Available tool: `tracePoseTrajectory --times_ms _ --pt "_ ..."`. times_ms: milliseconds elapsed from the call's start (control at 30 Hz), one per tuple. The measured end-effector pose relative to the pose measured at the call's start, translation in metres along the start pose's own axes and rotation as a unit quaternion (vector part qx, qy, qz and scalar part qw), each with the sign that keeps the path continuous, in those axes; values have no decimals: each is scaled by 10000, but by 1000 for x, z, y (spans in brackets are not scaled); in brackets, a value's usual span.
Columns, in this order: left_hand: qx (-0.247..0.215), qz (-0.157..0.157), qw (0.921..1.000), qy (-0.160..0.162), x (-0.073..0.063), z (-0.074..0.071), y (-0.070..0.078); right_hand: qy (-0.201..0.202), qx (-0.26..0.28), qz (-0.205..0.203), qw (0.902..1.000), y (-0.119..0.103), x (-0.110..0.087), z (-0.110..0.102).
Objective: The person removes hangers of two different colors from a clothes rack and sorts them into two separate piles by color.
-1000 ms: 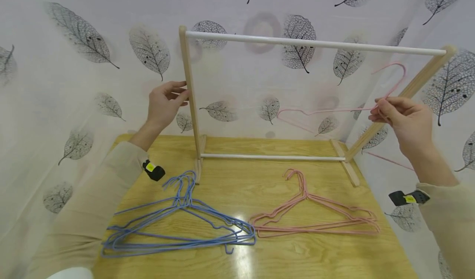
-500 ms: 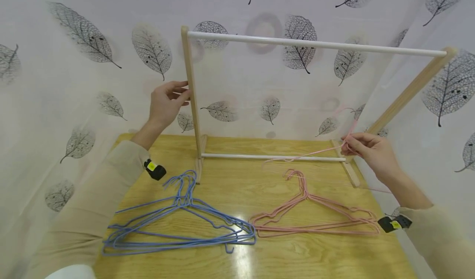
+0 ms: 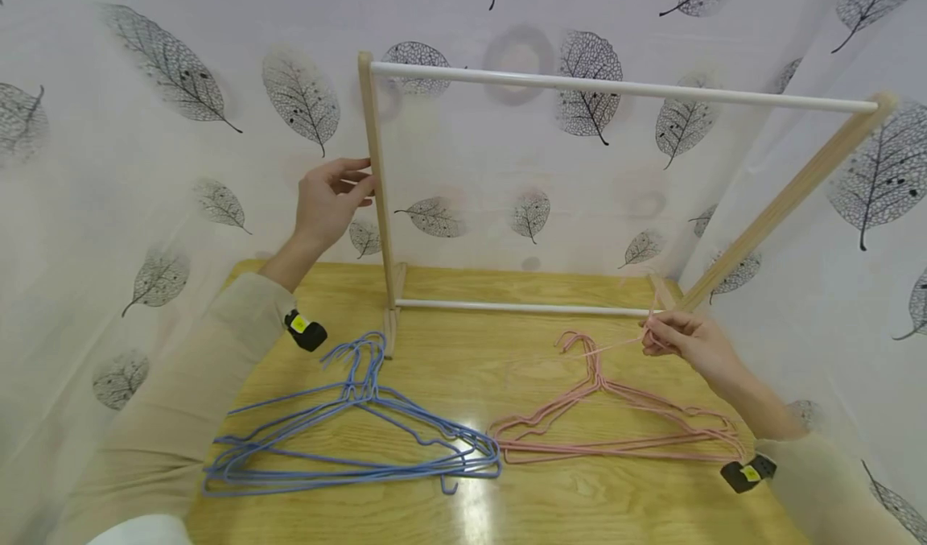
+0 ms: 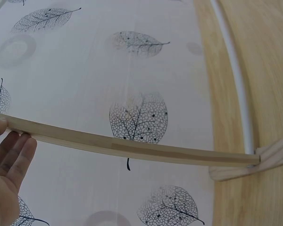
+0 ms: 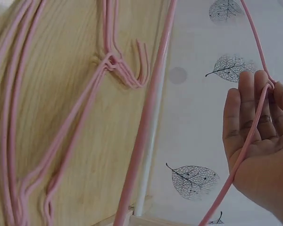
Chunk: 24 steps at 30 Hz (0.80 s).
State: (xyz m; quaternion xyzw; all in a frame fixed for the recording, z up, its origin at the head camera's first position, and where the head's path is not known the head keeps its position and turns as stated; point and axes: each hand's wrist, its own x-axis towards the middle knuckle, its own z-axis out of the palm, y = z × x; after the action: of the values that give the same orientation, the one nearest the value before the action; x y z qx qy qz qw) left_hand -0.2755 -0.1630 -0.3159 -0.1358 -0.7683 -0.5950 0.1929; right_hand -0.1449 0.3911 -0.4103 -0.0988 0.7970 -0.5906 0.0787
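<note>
In the head view my left hand holds the left wooden post of a small clothes rack between thumb and fingers. The left wrist view shows the thumb along the post, with several fingertips just under it. My right hand pinches a pink clothes hanger at its neck, below the hook, in front of the rack's lower right corner. Long pink wires of this hanger cross the right wrist view. Beneath it on the table lies a small pile of pink hangers, hooks toward the rack.
Several blue hangers lie overlapped on the left of the table. The rack's white top bar spans above, its lower bar near the tabletop. A leaf-patterned curtain hangs close behind and at both sides.
My right hand has brought the pink hanger down and to the left, from beside the right post to low over the pink pile. The left hand stays at the left post.
</note>
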Motion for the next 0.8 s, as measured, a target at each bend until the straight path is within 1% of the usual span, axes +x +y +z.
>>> tracePoseTrajectory --times_ms 100,267,433,533,733,800 --pt "41 -2 10000 -11 -1 0 1 -204 -191 155 9995 14 -4 3" --pt "72 6 10000 -10 -1 1 2 -450 -347 510 9971 36 -11 6" --pt "103 -22 9999 14 0 0 1 -461 -370 810 9950 55 -12 10" --pt "120 -44 9999 23 0 0 0 -458 -344 913 9942 63 -12 14" --pt "122 -4 9999 -8 -1 1 2 -452 -594 1215 9898 75 -11 19" --pt "120 -1 9999 -3 -2 1 2 -484 -656 1254 9888 79 -10 19"
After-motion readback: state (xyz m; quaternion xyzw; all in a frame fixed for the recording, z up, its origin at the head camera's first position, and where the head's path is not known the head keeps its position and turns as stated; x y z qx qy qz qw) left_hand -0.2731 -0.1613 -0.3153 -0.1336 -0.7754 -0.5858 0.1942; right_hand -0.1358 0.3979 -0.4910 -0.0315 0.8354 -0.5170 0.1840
